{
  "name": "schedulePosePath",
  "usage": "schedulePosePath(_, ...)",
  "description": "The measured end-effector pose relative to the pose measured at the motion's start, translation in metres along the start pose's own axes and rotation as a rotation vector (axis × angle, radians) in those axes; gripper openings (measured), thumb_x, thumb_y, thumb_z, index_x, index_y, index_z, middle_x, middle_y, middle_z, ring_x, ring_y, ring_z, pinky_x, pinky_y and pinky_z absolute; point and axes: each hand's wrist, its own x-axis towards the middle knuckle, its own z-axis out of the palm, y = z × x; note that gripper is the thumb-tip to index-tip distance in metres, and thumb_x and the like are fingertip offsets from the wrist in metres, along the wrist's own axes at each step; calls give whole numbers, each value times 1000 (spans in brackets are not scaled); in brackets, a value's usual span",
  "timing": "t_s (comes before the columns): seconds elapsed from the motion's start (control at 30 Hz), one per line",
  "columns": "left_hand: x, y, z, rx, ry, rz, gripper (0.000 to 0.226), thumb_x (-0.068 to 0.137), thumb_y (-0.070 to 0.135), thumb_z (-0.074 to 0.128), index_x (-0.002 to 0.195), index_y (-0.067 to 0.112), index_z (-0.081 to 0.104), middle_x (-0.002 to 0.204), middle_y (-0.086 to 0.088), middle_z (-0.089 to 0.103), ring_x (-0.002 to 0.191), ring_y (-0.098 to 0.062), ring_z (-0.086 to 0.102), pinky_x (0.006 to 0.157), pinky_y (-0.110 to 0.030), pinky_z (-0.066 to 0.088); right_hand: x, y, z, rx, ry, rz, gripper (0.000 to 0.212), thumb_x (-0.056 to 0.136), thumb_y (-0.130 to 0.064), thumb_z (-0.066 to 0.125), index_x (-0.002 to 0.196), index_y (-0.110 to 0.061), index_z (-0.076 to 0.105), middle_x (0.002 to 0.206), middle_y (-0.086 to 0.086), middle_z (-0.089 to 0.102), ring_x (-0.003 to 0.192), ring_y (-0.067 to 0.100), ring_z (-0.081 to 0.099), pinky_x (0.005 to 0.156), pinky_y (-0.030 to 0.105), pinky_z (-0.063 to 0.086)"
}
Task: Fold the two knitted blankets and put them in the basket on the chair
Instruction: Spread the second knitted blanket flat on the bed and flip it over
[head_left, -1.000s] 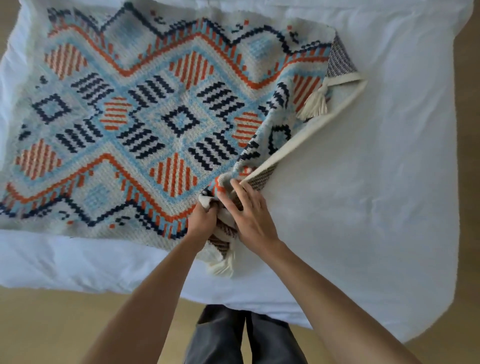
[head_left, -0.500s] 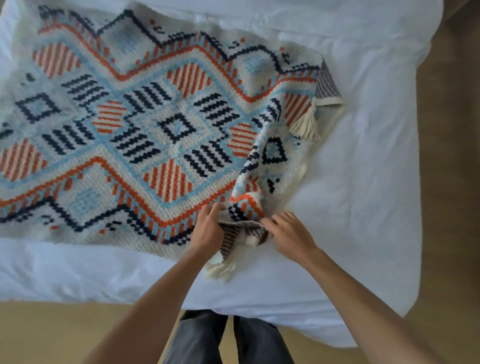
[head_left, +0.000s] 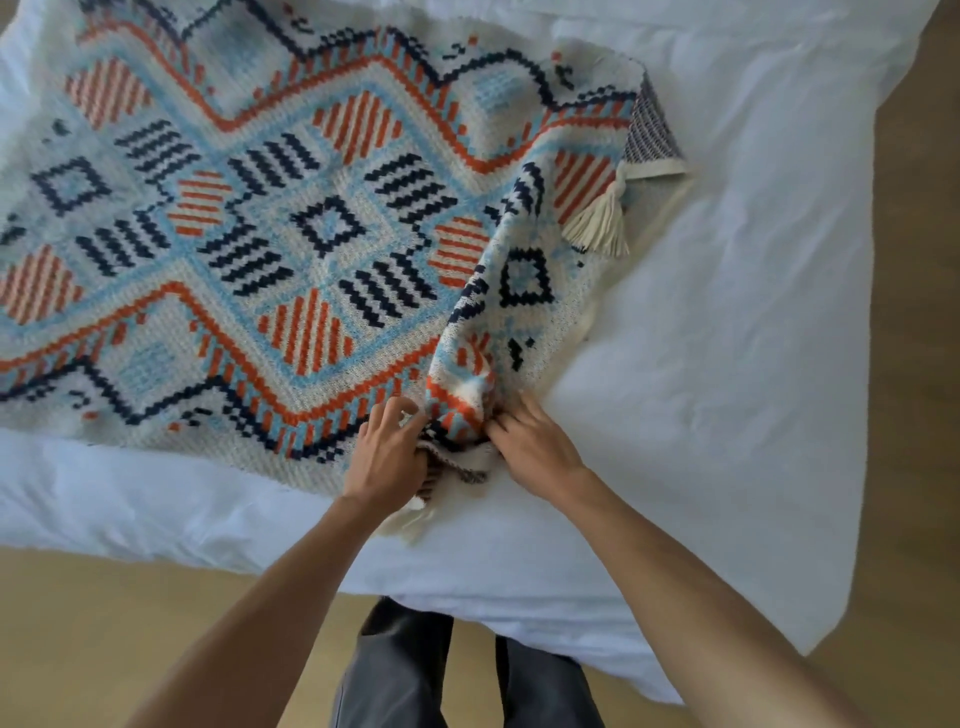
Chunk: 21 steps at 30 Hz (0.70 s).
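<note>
- The knitted blanket (head_left: 311, 234) runs off the frame's left and top edges; its bunched near corner partly hides the fingers.
- The left hand (head_left: 387, 457) and right hand (head_left: 535, 452) both grip that bunched corner.
- The blanket lies on the white bed (head_left: 727, 338) (cream, with blue, orange and navy diamonds), with a cream tassel (head_left: 597, 226) at its turned-over right corner.

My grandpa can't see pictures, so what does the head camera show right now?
A person's left hand and right hand hold the bunched near corner of a knitted blanket patterned in orange, blue and navy, spread on a white sheet. A cream tassel lies at its turned-over far right corner.
</note>
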Motion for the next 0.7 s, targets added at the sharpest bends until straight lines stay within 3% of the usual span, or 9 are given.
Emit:
schedulePosePath(0.1,-10,14,3,7,-25,-85,31,84,9,56,115,4,61,119,-9,54,113,-26,41,95,-37,36,-24,24,-16,22,110,-79,27,70,7,62,96,0,62,76,16,70,73,28,66,95,42,47)
schedulePosePath(0.17,-14,31,6,25,-55,-71,29,86,16,55,112,7,61,118,-6,55,113,-25,39,97,-36,34,-42,46,-30,-65,178,-96,21,68,0,71,88,-3,64,64,10,69,58,23,64,67,30,51)
schedulePosePath(0.2,-15,40,7,41,-69,-45,30,87,21,54,114,9,60,118,-5,54,113,-24,39,97,-35,34,-52,59,-36,-115,179,-86,13,74,-9,71,85,-7,65,63,6,68,56,21,62,61,27,48)
schedulePosePath(0.23,-15,51,10,54,-79,-5,33,88,25,53,116,11,58,118,-4,54,113,-24,39,97,-35,34,-63,74,-40,-154,173,-69,8,82,-18,64,82,-11,64,64,4,68,56,20,61,61,27,45)
schedulePosePath(0.3,-17,75,20,80,-113,95,35,90,33,49,118,13,56,119,-5,52,113,-24,40,96,-36,34,-83,105,-48,-201,79,9,23,91,-29,47,81,-15,63,74,3,69,67,21,59,70,32,41)
schedulePosePath(0.4,-22,110,43,161,-274,166,37,95,39,39,118,12,52,124,-8,46,119,-28,38,97,-38,33,-103,136,-53,-300,-177,205,39,85,-32,36,110,-14,59,109,7,64,103,25,52,92,41,32)
schedulePosePath(0.47,-23,123,55,233,-362,141,38,98,37,34,121,11,48,126,-10,43,119,-29,38,96,-40,35,-110,137,-46,-281,-311,280,50,81,-31,41,127,-13,47,123,11,54,115,28,45,99,43,28)
schedulePosePath(0.57,-21,131,65,248,-352,113,37,96,28,38,130,11,36,127,-11,40,113,-28,40,89,-39,39,-120,121,-24,-154,-288,242,54,81,-38,49,130,-16,39,130,13,41,118,31,38,97,43,30)
schedulePosePath(0.7,-13,145,69,55,-264,170,41,96,34,44,132,18,35,124,-9,41,111,-27,45,80,-38,47,-130,91,-6,-30,-203,246,77,74,-58,49,139,-21,30,146,13,23,130,34,25,101,49,30)
